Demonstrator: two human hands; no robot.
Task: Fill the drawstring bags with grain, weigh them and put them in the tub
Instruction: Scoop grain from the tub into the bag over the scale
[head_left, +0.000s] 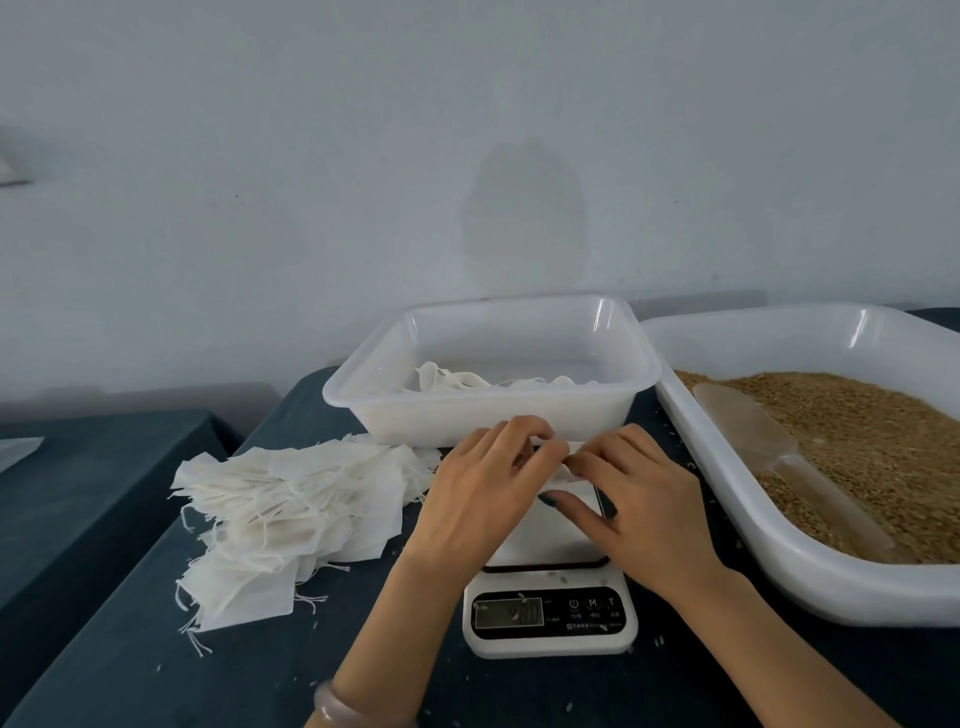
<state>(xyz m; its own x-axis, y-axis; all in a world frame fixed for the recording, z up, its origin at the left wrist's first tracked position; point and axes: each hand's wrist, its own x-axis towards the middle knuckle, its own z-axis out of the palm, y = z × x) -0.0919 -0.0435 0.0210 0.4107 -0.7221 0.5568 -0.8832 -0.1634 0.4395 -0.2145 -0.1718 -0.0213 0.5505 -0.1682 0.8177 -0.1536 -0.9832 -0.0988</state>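
Seemingly mid-batch, not near the end. At centre frame, pinching one small white fabric drawstring bag (576, 486) at its top edge with both hands: left hand (483, 483) with fingers curled onto the cloth, right hand (628, 493) likewise, thumb stretched low across the bag. Lies on or just above the platform of the white digital kitchen scale (550, 618); hard to tell whether filled yet, or whether being opened or drawn closed; display too blurred to read. Just behind, in the upper middle, inside the translucent white plastic tub (363, 387), already several pale bags (467, 379) along the bottom, so some rounds judged done. At left of the frame, on the dark blue tablecloth (208, 675), a large fanned heap of flat empty white bags (291, 499) waiting, so most of the work judged left. At right, in the big white plastic tray (769, 551), plenty of brown grain (857, 441) with a clear plastic scoop (753, 431) resting on it, touched by neither hand.
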